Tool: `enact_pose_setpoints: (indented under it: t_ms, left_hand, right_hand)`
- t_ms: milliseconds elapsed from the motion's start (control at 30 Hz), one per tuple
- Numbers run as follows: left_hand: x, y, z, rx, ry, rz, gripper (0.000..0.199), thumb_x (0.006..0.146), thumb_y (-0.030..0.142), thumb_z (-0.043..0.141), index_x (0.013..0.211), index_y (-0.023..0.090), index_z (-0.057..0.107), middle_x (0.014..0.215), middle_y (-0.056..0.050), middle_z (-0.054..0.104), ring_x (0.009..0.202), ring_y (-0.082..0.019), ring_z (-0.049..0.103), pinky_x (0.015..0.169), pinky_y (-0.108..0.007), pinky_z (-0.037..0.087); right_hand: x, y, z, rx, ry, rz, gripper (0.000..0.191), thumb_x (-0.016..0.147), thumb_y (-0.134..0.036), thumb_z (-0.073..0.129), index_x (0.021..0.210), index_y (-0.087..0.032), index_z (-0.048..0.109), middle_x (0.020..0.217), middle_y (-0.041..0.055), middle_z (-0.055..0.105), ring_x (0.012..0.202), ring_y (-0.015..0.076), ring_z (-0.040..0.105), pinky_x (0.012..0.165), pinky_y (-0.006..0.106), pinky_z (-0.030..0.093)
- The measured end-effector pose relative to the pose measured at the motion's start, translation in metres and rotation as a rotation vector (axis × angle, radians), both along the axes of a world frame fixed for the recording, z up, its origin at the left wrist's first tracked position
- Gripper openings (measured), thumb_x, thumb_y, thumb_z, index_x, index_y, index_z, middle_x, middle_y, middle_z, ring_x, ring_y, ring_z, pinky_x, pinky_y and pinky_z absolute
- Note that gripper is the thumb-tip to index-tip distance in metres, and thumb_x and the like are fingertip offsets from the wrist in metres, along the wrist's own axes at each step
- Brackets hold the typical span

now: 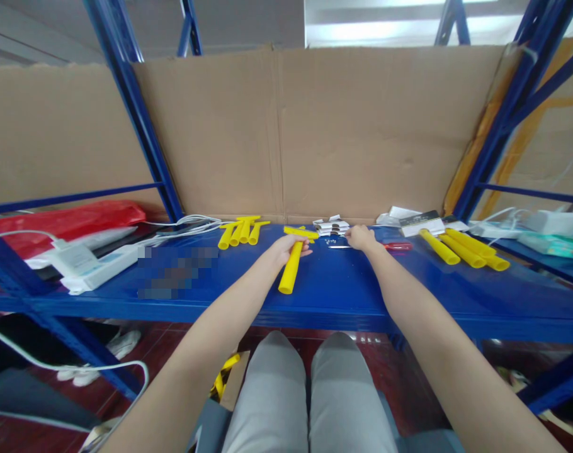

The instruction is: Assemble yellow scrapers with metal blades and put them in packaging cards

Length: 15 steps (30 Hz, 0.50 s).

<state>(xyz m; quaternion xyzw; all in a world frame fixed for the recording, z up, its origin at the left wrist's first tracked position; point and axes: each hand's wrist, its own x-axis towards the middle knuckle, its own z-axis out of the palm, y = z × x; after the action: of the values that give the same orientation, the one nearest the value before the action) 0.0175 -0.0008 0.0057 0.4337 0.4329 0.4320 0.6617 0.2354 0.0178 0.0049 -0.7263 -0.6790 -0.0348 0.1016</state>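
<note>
My left hand (286,248) is closed around a yellow T-shaped plastic piece (291,270), near the middle of the table. Its tube points toward me and its crossbar lies at the far end. To the right, my right hand (361,238) rests low at the tabletop with fingers drawn together; whatever they may hold is hidden. Just left of those fingers are small shiny metal bits (331,241), too small to name surely. White and black packets (331,227) lie behind them. A screwdriver with a red handle (400,246) lies by my right wrist, its metal shaft pointing left.
Several yellow T-shaped pieces (243,230) lie at the back left. Several yellow tubes (463,248) lie right, near white packaging (421,224). A white power strip (102,267) with cables is at the left. Cardboard (338,126) and blue posts (140,126) stand behind.
</note>
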Motion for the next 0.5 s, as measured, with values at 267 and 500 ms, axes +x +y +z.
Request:
enact_pose_setpoints:
  t_ms: [267, 500]
  left_hand:
    - [0.007, -0.014, 0.001, -0.081, 0.101, -0.02, 0.015, 0.083, 0.002, 0.053, 0.085, 0.014, 0.061, 0.059, 0.001, 0.056, 0.044, -0.007, 0.052, 0.046, -0.017, 0.05]
    - [0.007, -0.022, 0.007, -0.083, 0.141, -0.05, 0.015, 0.085, 0.002, 0.05, 0.08, 0.013, 0.059, 0.058, 0.001, 0.053, 0.043, -0.007, 0.049, 0.042, -0.016, 0.044]
  right_hand:
    - [0.0, 0.005, -0.002, -0.029, -0.032, 0.012, 0.038, 0.09, -0.018, 0.046, 0.119, -0.022, 0.07, 0.131, 0.0141, 0.061, 0.127, 0.0295, 0.05, 0.104, 0.046, 0.04]
    - [-0.002, 0.007, -0.003, -0.007, -0.051, 0.028, 0.034, 0.091, -0.02, 0.047, 0.115, -0.021, 0.071, 0.127, 0.0149, 0.064, 0.125, 0.0293, 0.053, 0.102, 0.043, 0.042]
